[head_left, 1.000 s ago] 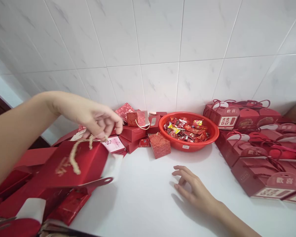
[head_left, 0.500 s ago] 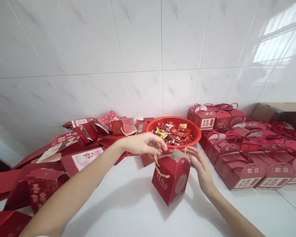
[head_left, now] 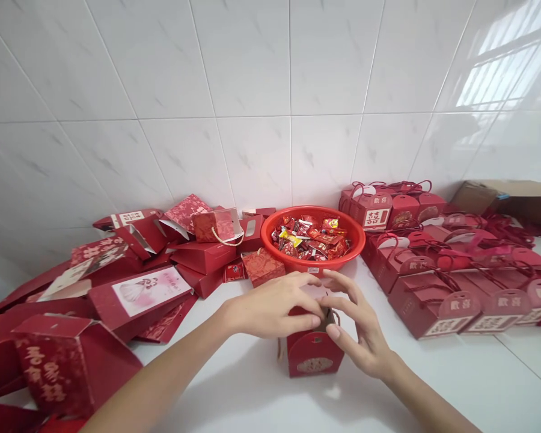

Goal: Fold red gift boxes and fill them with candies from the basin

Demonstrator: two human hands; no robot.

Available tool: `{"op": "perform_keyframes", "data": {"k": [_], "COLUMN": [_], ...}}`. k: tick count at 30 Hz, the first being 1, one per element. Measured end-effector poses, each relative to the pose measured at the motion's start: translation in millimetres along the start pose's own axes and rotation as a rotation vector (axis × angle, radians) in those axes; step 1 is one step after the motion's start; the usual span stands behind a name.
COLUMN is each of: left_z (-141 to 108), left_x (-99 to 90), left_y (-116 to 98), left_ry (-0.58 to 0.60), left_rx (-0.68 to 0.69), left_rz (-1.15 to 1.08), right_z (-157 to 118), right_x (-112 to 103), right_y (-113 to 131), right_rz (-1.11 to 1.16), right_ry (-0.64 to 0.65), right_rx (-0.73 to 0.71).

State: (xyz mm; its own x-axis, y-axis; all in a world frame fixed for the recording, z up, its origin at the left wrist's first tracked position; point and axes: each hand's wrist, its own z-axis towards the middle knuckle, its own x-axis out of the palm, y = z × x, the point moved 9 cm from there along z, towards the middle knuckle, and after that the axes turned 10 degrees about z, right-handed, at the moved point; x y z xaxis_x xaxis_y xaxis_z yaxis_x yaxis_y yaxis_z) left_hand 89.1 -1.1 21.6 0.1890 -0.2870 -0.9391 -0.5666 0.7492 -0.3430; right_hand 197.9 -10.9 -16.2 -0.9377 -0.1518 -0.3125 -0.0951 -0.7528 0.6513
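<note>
A small red gift box (head_left: 314, 355) with a gold round emblem stands upright on the white surface in front of me, its top partly open and dark inside. My left hand (head_left: 277, 305) reaches over its left side, fingers curled down onto the top edge. From the right, my right hand (head_left: 360, 328) has its thumb and fingers around the box's right top edge. A twisted cord handle (head_left: 280, 350) hangs at the left side. My fingers hide much of the top.
Behind the box is a red basin (head_left: 358, 255) of wrapped candies (head_left: 309, 237). Left lies a heap of loose red boxes (head_left: 139, 297). Rows of closed red boxes (head_left: 437, 300) line the right, with a cardboard box (head_left: 478, 195) beyond. A tiled wall (head_left: 252, 156) backs everything.
The gift box has turned so its emblem faces me and now stands level. My left hand has moved from the cord onto the box's top; my right hand has come in over the right edge.
</note>
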Motion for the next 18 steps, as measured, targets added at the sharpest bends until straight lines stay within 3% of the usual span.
{"op": "perform_keyframes", "data": {"k": [2,5,10,14,18], "left_z": [3.7,5.6,2.0,4.3,-0.2], "left_x": [3.9,2.3,9.3,19.8,15.2], "left_y": [5.5,27.9,55.9,54.1,58.1], "left_ry": [-0.019,-0.129,-0.236,-0.208,-0.142], "left_rx": [-0.037,-0.198,-0.48,-0.542,-0.52], "left_rz": [0.025,-0.001,0.053,0.123,0.075], "right_z": [0.5,0.7,0.7,1.7,3.8], "right_x": [-1.6,-6.2,-5.0,-7.2,-16.2], "right_y": [-0.8,-10.4,-30.7,-39.7,-42.8], "right_rz": [-0.016,0.01,0.259,0.391,0.301], "right_ry": [-0.007,-0.047,-0.02,-0.017,-0.016], "right_rx": [0.019,0.086,0.245,0.329,0.358]}}
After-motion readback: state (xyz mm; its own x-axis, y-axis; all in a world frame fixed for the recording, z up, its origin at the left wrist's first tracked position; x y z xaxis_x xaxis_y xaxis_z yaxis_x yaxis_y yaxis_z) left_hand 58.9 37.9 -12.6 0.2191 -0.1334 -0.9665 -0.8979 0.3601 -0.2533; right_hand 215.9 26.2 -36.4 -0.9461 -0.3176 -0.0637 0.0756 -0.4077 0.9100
